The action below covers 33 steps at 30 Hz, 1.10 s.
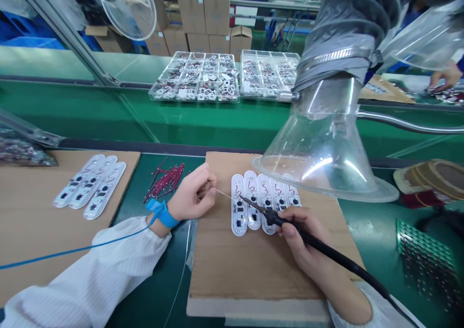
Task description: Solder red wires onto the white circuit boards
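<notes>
My right hand (304, 236) is closed around a black soldering iron (281, 219), its tip pointing left onto the row of white oblong circuit boards (239, 219). Each board carries black components and a short red wire. My left hand (195, 192), wearing a blue wrist strap (165, 214), pinches a thin solder wire (224, 193) whose far end reaches the leftmost board near the iron's tip. The boards lie side by side on a brown cardboard sheet (253, 275). Part of the row's right end is behind the clear fume hood.
A clear fume hood (326, 149) hangs over the boards. Red wires (166, 180) lie beside my left hand. More white boards (105, 190) rest on the left cardboard. Compartment trays (195, 76) stand behind. A green circuit panel (426, 246) lies right. A co-worker's hand (445, 76) shows far right.
</notes>
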Motion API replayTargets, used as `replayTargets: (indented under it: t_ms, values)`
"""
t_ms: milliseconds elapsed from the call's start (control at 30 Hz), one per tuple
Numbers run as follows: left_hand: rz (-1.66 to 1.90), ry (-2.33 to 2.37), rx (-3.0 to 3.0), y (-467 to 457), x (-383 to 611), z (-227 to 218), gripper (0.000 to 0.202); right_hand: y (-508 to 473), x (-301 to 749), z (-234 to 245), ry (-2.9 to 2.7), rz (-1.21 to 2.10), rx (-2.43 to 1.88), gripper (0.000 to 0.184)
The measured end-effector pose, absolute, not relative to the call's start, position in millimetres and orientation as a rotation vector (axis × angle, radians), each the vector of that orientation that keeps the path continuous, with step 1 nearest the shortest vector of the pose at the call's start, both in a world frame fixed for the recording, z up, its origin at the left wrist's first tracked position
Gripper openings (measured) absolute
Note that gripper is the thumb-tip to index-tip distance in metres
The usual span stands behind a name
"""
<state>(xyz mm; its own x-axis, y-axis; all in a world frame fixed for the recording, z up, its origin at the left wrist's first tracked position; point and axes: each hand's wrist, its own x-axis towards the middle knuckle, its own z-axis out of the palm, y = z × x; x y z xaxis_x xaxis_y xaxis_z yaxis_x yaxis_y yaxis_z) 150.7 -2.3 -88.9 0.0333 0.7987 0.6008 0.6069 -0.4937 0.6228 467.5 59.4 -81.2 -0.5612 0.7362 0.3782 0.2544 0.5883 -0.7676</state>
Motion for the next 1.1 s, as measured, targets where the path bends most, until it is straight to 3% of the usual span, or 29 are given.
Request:
replayTargets:
  t_ms: [200,467,667,767,933,1100]
  values:
    - [1.273,1.330,2.210,-11,177,-71,0.011,61,471,-68,-2.030,0.867,-0.655,0.020]
    - [1.109,1.232,2.231,-27,237,-45,0.009,31,466,-71,-2.193,0.511,-0.720,0.012]
    - [1.026,1.262,2.152,-31,231,-56,0.010,28,510,-80,-2.003,0.588,-1.075,0.017]
    - [1.153,1.250,2.167,-22,225,-62,0.011,28,538,-78,-2.033,0.564,-1.015,0.008]
    - [1.379,1.387,2.121,-4,226,-73,0.013,24,577,-87,-1.849,0.614,-1.097,0.026]
    - [1.272,1.380,2.174,-4,234,-82,0.014,24,589,-99,-1.637,0.722,-1.055,0.013]
